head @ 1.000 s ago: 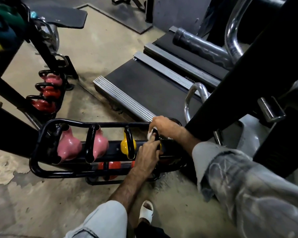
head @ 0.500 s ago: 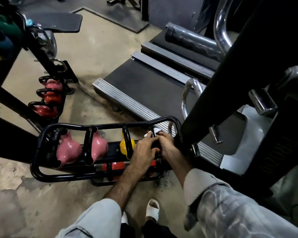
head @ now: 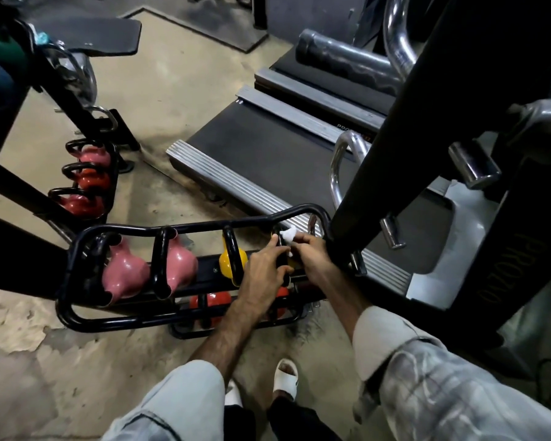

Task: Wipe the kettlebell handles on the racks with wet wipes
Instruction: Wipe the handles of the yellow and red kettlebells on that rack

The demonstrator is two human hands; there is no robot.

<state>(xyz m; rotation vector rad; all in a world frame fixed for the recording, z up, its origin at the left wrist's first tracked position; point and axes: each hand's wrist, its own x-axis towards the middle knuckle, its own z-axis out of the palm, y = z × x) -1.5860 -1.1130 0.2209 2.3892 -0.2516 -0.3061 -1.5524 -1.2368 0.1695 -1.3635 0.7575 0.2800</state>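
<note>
A low black rack on the floor holds two pink kettlebells, a yellow kettlebell and, lower down, red ones. At the rack's right end my right hand pinches a white wet wipe against the black handle of the rightmost kettlebell, whose body is hidden. My left hand grips that same handle from the left, its index finger stretched up toward the wipe.
A second rack with pink and red kettlebells stands at the left. A treadmill lies beyond the rack and a black machine post rises right beside my right hand. My sandalled foot stands below.
My right hand has come down from the top of the rack rail to the kettlebell handle with the wipe. The left hand has stayed on the handle. The view has shifted slightly.
</note>
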